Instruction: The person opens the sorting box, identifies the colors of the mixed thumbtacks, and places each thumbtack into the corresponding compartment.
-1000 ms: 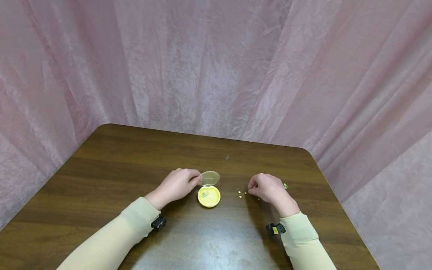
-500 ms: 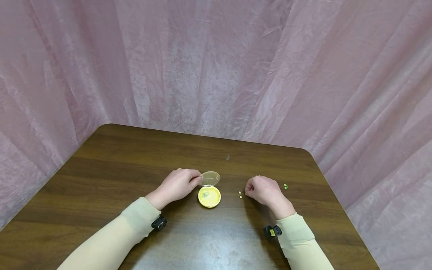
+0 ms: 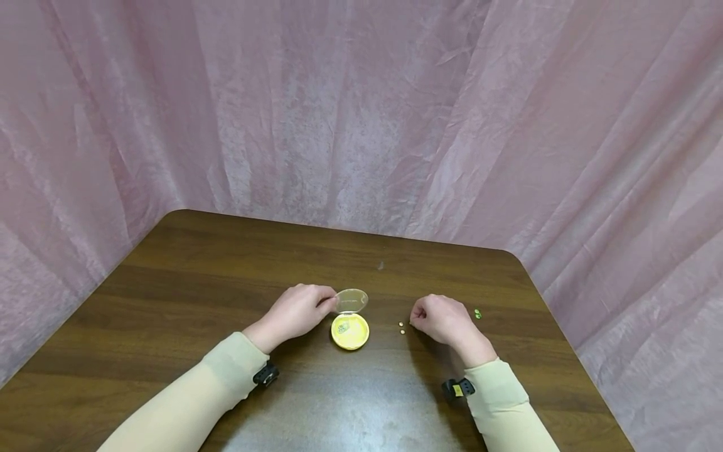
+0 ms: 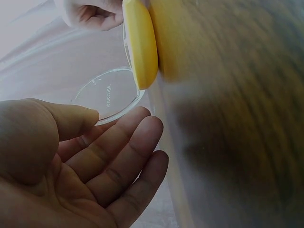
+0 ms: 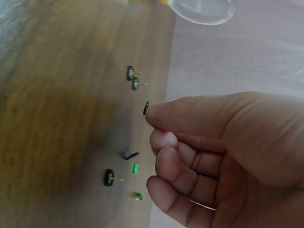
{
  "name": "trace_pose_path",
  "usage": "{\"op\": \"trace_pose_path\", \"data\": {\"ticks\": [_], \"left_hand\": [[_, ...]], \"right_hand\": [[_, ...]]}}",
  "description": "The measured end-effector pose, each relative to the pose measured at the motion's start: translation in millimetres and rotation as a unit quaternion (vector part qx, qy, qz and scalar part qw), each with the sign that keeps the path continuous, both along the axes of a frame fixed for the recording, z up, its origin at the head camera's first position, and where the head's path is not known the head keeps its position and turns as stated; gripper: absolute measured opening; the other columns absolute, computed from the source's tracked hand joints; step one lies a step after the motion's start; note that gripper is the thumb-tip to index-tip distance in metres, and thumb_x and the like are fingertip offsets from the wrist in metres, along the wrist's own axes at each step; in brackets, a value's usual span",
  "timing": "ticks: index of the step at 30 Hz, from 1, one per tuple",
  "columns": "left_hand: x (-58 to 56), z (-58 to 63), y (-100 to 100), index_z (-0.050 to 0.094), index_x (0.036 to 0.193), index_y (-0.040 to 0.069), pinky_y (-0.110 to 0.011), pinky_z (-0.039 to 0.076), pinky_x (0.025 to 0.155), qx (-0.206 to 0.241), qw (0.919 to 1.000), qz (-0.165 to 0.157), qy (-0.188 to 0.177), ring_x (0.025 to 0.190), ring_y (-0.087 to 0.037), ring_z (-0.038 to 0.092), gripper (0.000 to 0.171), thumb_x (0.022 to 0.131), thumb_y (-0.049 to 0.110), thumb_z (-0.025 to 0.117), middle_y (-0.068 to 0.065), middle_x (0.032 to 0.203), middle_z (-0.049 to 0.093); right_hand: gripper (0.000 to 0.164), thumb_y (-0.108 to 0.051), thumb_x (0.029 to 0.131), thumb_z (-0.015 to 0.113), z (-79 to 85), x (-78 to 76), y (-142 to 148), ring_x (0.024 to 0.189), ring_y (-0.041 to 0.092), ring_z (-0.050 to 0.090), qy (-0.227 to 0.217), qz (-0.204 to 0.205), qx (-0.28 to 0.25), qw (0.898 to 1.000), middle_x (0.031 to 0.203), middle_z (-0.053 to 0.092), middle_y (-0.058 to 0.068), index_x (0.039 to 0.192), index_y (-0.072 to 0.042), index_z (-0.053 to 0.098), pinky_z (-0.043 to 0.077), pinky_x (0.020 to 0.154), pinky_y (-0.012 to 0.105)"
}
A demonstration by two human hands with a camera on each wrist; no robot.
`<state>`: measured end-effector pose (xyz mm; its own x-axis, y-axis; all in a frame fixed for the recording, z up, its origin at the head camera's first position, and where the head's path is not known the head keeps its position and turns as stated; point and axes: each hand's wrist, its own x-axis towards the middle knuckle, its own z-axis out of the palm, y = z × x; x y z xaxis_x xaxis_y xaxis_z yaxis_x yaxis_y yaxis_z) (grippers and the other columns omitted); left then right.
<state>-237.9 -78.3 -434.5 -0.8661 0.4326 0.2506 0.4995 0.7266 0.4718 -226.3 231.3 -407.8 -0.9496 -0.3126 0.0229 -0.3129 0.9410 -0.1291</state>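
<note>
My left hand [image 3: 296,309] pinches the rim of the clear hinged lid [image 3: 353,301] between thumb and index finger. The lid stands raised at the back of a round yellow box [image 3: 350,333] on the table. My right hand [image 3: 445,319] is right of the box, low over the table. In the right wrist view its thumb tip is at a dark-looking thumbtack [image 5: 146,108], pinched against a finger mostly hidden behind the thumb. Two gold thumbtacks [image 3: 402,328] lie just left of that hand, points up in the right wrist view.
Two green thumbtacks [image 3: 477,314] lie on the brown wooden table [image 3: 237,251] right of my right hand. Beneath that hand, the right wrist view shows another dark thumbtack [image 5: 109,177] and a tilted one [image 5: 130,154]. A pink curtain [image 3: 350,113] hangs behind the table.
My right hand has shifted slightly left, and its fingertips have come onto the thumbtack that lay beside them. The left hand stays at the lid.
</note>
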Motion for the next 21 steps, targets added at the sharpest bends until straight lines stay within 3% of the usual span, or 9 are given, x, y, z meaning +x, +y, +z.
{"op": "trace_pose_path", "data": {"ticks": [6,11,17,19,21], "left_hand": [[0.3,-0.7,-0.3,0.075,0.100,0.019,-0.031,0.045,0.069,0.001,1.0000,0.001,0.002,0.070,-0.005,0.056,0.018,0.099,0.028,0.060,0.016,0.084,0.065],[1.2,-0.2,-0.1,0.076,0.099,0.019,-0.032,0.046,0.070,0.002,1.0000,0.001,0.004,0.071,-0.005,0.056,0.018,0.099,0.027,0.060,0.016,0.085,0.065],[1.4,0.2,0.1,0.075,0.098,0.019,-0.032,0.046,0.069,0.002,1.0000,-0.001,0.005,0.070,-0.005,0.056,0.017,0.099,0.027,0.060,0.016,0.083,0.065],[1.2,0.0,0.0,0.075,0.098,0.019,-0.032,0.045,0.069,0.002,1.0000,-0.001,0.005,0.069,-0.006,0.055,0.017,0.099,0.027,0.060,0.017,0.083,0.064],[1.4,0.1,-0.1,0.075,0.098,0.019,-0.032,0.045,0.069,0.003,1.0000,-0.002,0.006,0.069,-0.006,0.055,0.017,0.099,0.027,0.060,0.017,0.082,0.064]], "right_hand": [[0.013,-0.023,0.088,0.067,4.8,-0.9,-1.6,0.063,0.006,0.052,-0.011,0.009,-0.085,0.996,0.068,0.056,-0.015,0.077,-0.028,0.065,0.042,0.066,0.031],[0.006,-0.027,0.089,0.069,8.4,-0.2,-6.0,0.072,0.009,0.055,-0.057,0.022,-0.197,0.979,0.076,0.061,-0.012,0.085,-0.023,0.070,0.044,0.070,0.030],[0.014,-0.032,0.091,0.071,13.0,5.6,-12.9,0.080,0.015,0.058,-0.117,0.036,-0.319,0.940,0.088,0.068,0.001,0.095,-0.019,0.074,0.046,0.072,0.031],[0.016,-0.035,0.091,0.072,13.7,7.5,-16.4,0.084,0.017,0.059,-0.138,0.040,-0.364,0.920,0.095,0.069,0.006,0.097,-0.020,0.073,0.047,0.074,0.032],[0.022,-0.036,0.090,0.072,13.9,8.8,-19.9,0.087,0.018,0.059,-0.162,0.047,-0.415,0.894,0.100,0.068,0.010,0.100,-0.017,0.073,0.047,0.077,0.034]]}}
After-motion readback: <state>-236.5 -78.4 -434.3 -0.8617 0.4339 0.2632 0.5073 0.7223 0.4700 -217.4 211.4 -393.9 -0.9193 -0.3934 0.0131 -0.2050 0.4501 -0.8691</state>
